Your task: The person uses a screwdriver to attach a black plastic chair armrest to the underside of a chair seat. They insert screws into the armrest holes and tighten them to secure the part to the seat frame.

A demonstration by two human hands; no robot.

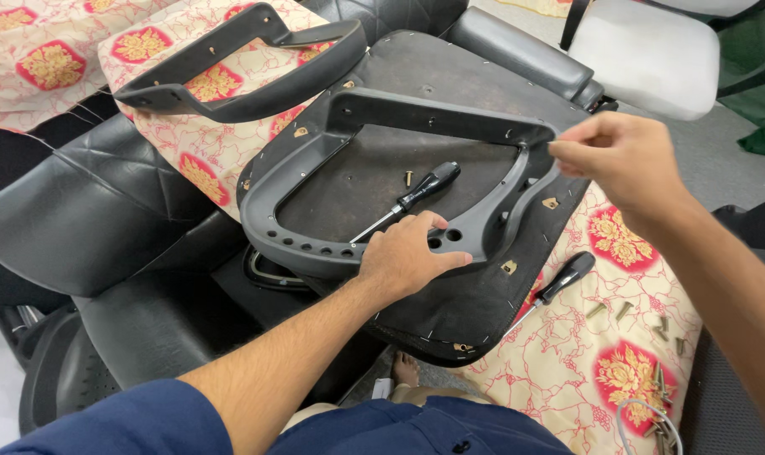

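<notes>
Armrest frame (483,223), a dark plastic loop, lies on the upturned seat base (450,312), and we press our left hand (407,257) flat and open on its near edge, just beside a screwdriver (407,202) and a brass screw (408,178) inside the loop. Our right hand (626,164) pinches its fingertips together at the frame's right corner, though we cannot tell what they grip; a second screwdriver (559,286) and loose screws (643,320) rest on the patterned cloth (567,371) at the base's right edge

Black parts on a cream, red-flowered cloth

The armrest frame (399,118) and seat underside (458,303) were black; the cloth (567,362) was cream with red line-work and red-and-gold medallions; both screwdrivers (416,198) looked black-handled; the loose screws (626,312) seemed brassy; the sleeve (121,421) was navy.
</notes>
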